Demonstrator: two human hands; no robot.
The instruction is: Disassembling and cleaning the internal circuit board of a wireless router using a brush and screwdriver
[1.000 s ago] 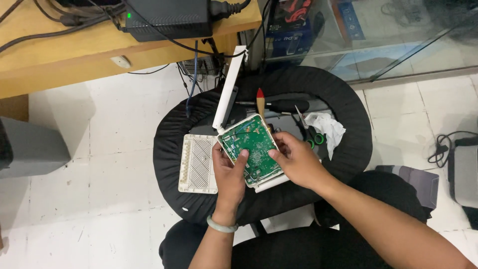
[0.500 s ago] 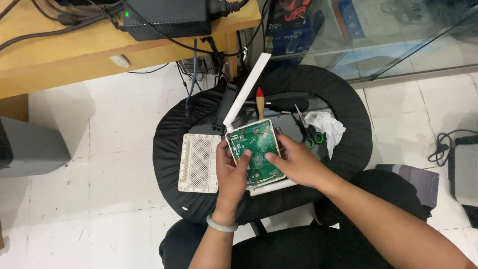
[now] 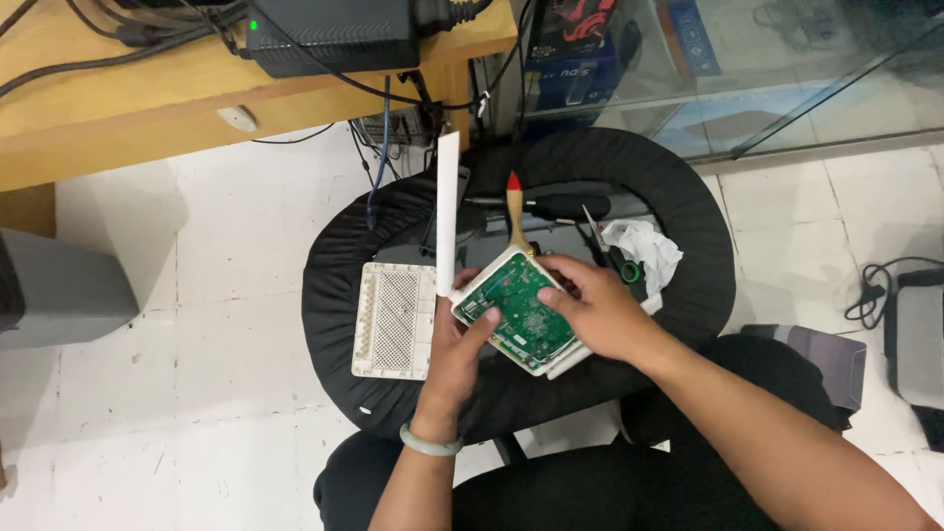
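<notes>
An opened white router base [image 3: 474, 295] with a green circuit board [image 3: 519, 310] inside is held over a round black stool [image 3: 678, 197]. My left hand [image 3: 460, 346] grips its near left corner, thumb resting on the board. My right hand [image 3: 595, 307] holds its right side, fingers over the board's far edge. A white antenna [image 3: 447, 211] sticks up from the base, pointing away from me. The router's white vented cover [image 3: 393, 320] lies flat on the stool, left of my left hand.
A wooden-handled brush with a red tip [image 3: 515, 211], a black-handled screwdriver [image 3: 560, 206], scissors [image 3: 615, 258] and a crumpled white tissue [image 3: 644, 246] lie on the stool. A wooden desk [image 3: 147, 108] with a black box and cables is beyond. A glass cabinet [image 3: 747, 69] stands at the right.
The router base has turned in my hands: its antenna swung from leaning right to nearly upright in view. My right hand slid farther over the board.
</notes>
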